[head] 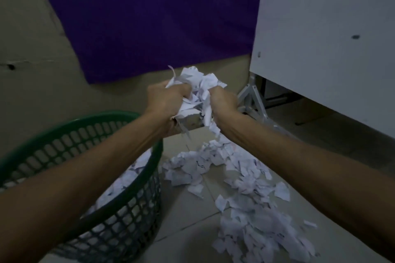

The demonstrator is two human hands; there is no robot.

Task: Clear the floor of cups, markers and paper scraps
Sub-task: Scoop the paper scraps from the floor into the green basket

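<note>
Both hands are raised above the floor, squeezing one big bundle of white paper scraps (196, 89) between them. My left hand (164, 100) grips the bundle's left side and my right hand (222, 102) grips its right side, fingers curled into the paper. A few scraps dangle below the hands. More torn paper scraps (245, 194) lie scattered in a long heap on the tiled floor under and in front of my right forearm. A green mesh basket (136, 203) stands at lower left, holding scraps inside. No cups or markers show.
A white cabinet (320, 49) on a metal stand (254, 102) fills the right side. A purple cloth (149, 17) hangs on the beige wall behind. Pale floor tiles (188, 209) lie between basket and paper heap.
</note>
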